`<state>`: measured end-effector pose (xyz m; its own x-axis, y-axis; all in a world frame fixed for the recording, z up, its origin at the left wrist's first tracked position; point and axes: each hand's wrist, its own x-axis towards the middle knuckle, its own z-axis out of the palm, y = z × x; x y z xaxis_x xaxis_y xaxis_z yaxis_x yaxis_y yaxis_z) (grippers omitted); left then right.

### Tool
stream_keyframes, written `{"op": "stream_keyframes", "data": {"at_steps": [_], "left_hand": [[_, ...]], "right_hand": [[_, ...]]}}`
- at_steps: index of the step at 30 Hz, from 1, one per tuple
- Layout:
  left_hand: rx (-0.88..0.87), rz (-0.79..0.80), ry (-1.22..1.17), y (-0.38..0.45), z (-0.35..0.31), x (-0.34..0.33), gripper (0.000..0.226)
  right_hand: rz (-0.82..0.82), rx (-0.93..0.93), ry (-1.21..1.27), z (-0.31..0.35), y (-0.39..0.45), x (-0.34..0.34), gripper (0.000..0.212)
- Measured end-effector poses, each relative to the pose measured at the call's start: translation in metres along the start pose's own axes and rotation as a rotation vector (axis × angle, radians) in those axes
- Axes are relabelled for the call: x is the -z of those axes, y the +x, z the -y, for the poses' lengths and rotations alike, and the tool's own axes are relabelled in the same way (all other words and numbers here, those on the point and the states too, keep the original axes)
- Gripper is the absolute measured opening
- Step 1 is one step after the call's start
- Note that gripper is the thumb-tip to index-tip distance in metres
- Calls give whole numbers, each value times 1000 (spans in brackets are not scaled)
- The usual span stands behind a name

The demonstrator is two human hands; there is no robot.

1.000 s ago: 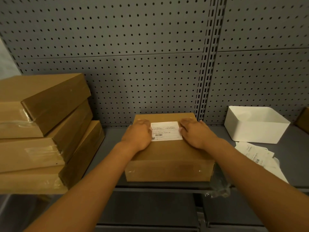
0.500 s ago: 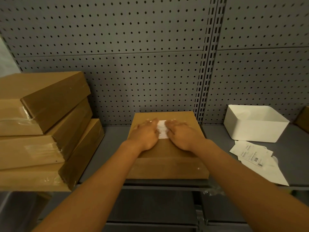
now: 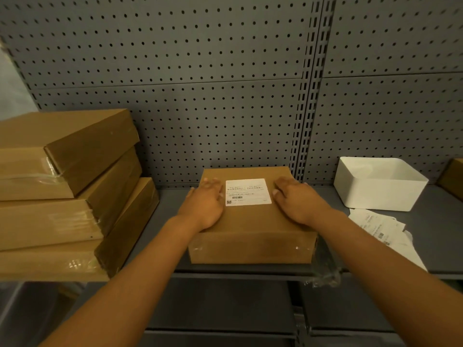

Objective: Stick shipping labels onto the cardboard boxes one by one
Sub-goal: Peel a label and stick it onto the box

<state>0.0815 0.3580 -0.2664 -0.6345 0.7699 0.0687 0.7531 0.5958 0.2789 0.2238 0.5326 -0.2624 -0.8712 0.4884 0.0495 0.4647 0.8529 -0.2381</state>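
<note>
A brown cardboard box (image 3: 253,229) lies flat on the grey shelf (image 3: 170,221) in the middle. A white shipping label (image 3: 248,192) with barcode and print lies flat on the box's top, near its far edge. My left hand (image 3: 205,204) rests flat on the box just left of the label, fingers straight. My right hand (image 3: 295,199) rests flat on the box just right of the label. Neither hand covers the label.
Three cardboard boxes (image 3: 67,191) are stacked at the left. A white open bin (image 3: 378,184) stands at the right, with loose label sheets (image 3: 383,229) in front of it. Crumpled clear plastic (image 3: 325,269) hangs at the shelf edge. Pegboard wall behind.
Half a second ago both hands met over the label's middle; they have slid apart to its left and right sides, and the whole label shows again.
</note>
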Motion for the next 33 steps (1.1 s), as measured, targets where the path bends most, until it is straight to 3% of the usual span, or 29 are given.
{"op": "stream_keyframes", "data": {"at_steps": [4,8,13,17,21,25,29,33], "left_hand": [[-135,96,32,-1,-27,-12,52],[42,23,111,-4,8,-2,51],[-166,53,25,-8,-23,-15,51],[-53,-44,33,-14,3,-14,49],[-209,-35,-8,-23,-15,-18,47],[-126,-115,-3,-26,-10,-14,47],[-223,-85,31,-31,-21,-15,47],[-160,-103,-27,-34,-8,-12,46]], "right_hand": [[71,212,-43,33,-1,-16,53],[49,1,-119,-4,-6,-3,54],[67,217,-59,35,-6,-19,54],[19,76,-61,6,-9,-11,53],[55,248,-31,30,-20,-17,51],[-46,104,-64,23,-24,-16,51],[-79,213,-53,36,-30,-24,48],[-104,99,-69,14,-31,-13,48]]}}
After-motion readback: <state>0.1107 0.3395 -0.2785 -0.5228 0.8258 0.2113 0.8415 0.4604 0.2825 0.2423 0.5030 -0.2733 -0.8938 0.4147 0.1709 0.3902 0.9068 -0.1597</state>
